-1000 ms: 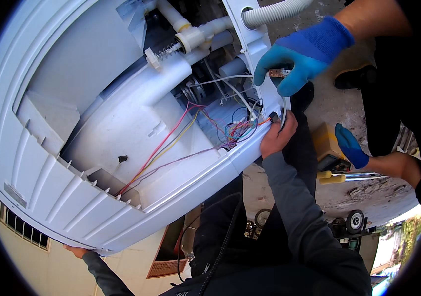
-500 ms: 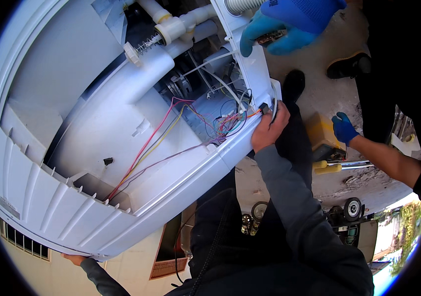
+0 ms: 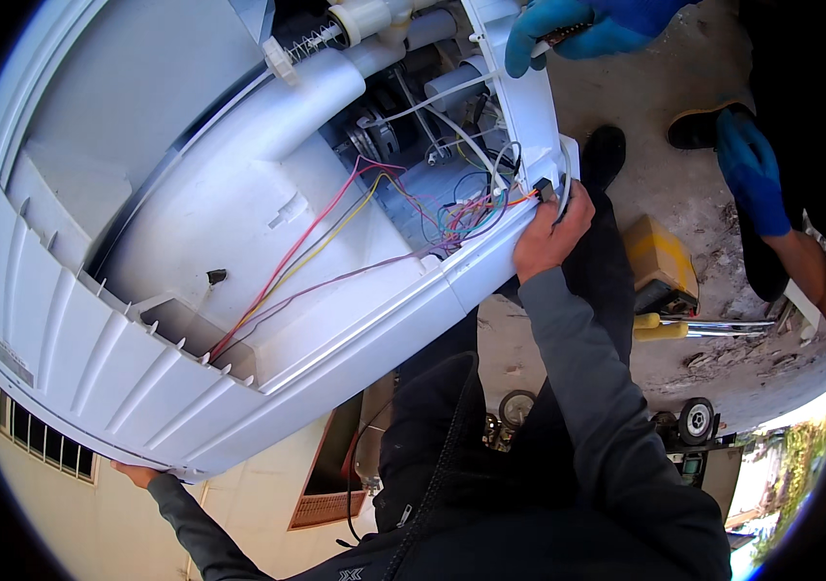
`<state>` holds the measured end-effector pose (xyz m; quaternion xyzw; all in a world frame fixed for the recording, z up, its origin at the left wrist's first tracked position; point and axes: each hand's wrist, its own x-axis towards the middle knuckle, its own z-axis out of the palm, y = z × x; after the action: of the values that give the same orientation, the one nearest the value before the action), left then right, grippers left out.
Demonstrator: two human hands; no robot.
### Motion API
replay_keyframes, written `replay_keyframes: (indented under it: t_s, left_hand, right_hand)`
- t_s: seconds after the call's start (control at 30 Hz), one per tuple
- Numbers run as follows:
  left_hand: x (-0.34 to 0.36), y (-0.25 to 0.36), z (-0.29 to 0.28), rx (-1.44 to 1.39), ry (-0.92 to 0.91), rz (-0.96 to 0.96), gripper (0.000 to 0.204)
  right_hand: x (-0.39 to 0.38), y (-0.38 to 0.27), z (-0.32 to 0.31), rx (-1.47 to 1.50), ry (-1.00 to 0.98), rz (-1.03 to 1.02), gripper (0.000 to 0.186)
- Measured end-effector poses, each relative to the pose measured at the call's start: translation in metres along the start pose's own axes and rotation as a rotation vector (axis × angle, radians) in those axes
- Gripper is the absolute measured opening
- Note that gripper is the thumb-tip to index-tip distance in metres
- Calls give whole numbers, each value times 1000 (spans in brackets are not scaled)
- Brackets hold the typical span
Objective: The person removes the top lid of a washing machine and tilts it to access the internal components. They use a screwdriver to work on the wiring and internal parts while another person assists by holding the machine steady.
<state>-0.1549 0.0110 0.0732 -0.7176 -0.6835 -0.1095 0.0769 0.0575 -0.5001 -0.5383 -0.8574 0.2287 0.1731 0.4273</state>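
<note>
My left hand (image 3: 138,473) grips the lower left edge of a white plastic appliance housing (image 3: 93,368); most fingers are hidden beneath it. My right hand (image 3: 553,228) is wrapped round the housing's right corner, beside a small black connector (image 3: 545,190). Loose coloured wires (image 3: 374,184) cross the housing's open inside. White pipes (image 3: 389,15) and a spring (image 3: 311,41) sit at the top. A co-worker's blue-gloved hand (image 3: 607,29) holds a small tool, too small to name, over the white upright strip (image 3: 514,107) at the housing's right.
The co-worker's other gloved hand (image 3: 752,169) hangs at right, near their shoe (image 3: 699,128). On the dirty floor (image 3: 607,97) lie a cardboard box (image 3: 655,252), yellow-handled tools (image 3: 663,327) and a wheeled item (image 3: 696,419). A wall with a barred window (image 3: 35,436) shows lower left.
The housing and my hands sit higher in the picture, having shifted up and, lately, rightward. The co-worker's lower hand has risen from beside the box toward their shoe.
</note>
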Motion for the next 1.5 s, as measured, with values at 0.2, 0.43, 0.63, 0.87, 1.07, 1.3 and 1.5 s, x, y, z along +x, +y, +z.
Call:
replay_keyframes:
  t_s: [0.2, 0.43, 0.63, 0.87, 1.07, 1.3, 1.5]
  left_hand:
    - [-1, -4, -16, 523, -31, 272, 55]
    - [-22, 20, 13, -73, 41, -84, 73]
    - [-6, 5, 3, -197, 70, -124, 69]
    - [15, -14, -12, 171, -20, 108, 55]
    - [-16, 9, 19, 38, 109, 104, 42]
    - [1, -7, 0, -55, 35, 53, 65]
    - [-20, 10, 6, -23, 12, 94, 53]
  right_hand:
    - [-3, -2, -1, -11, -38, -20, 48]
    - [-2, 0, 0, -21, -17, -38, 47]
    - [-1, -1, -1, 25, -44, 15, 44]
    - [-5, -6, -7, -50, -52, -34, 50]
    - [-3, -12, -9, -36, -60, -26, 50]
    - [0, 1, -3, 10, -33, -7, 47]
    - [-2, -1, -2, -15, -13, -49, 42]
